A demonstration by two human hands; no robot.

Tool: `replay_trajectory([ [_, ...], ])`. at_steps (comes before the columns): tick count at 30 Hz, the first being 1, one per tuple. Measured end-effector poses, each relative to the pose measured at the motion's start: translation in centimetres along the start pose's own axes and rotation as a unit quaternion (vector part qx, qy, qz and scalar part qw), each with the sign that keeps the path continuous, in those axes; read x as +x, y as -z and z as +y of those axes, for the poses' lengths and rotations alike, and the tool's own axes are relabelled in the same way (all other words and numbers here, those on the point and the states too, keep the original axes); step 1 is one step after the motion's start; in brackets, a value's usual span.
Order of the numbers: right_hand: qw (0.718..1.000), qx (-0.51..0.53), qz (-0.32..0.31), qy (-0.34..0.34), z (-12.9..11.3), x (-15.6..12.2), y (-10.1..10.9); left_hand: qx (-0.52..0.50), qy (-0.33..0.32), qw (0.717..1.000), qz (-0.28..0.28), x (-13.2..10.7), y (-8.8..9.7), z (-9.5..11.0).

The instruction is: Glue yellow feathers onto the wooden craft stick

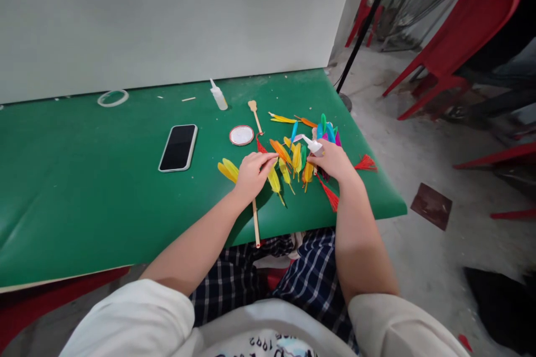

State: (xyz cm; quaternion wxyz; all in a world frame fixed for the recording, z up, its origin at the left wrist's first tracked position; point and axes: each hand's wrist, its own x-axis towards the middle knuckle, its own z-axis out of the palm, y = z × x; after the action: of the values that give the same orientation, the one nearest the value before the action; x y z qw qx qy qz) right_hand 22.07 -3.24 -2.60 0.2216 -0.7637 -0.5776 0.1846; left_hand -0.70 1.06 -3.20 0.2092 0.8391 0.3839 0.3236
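Note:
My left hand (252, 173) rests on the green table (84, 189) with its fingers pressed down on a yellow feather (274, 179) and a thin wooden stick (255, 224) that runs under the palm toward me. My right hand (333, 160) is closed around a small white glue bottle (313, 145), its nozzle pointing left over a spread of coloured feathers (297, 156). Orange, yellow, blue, green and pink feathers lie between and beyond both hands. Two more yellow feathers (228, 170) lie left of my left hand.
A black phone (178, 147) lies left of the feathers. A round red-rimmed lid (242, 135), a wooden stick (255, 114), a second glue bottle (218, 95) and a clear ring (113, 98) sit farther back. Red tassels (365, 164) lie near the table's right edge. Red chairs (456, 33) stand at right.

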Motion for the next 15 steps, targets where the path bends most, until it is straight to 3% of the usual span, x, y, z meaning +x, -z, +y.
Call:
replay_trajectory([
  [8, 0.999, 0.014, -0.033, 0.025, -1.3, -0.1, 0.2, 0.003, -0.04, 0.999, -0.021, 0.0, -0.1, 0.1],
  [15, 0.978, 0.205, 0.003, 0.042, -1.8, -0.8, 1.3, 0.005, -0.082, 0.995, -0.055, 0.0, -0.5, -0.4],
])
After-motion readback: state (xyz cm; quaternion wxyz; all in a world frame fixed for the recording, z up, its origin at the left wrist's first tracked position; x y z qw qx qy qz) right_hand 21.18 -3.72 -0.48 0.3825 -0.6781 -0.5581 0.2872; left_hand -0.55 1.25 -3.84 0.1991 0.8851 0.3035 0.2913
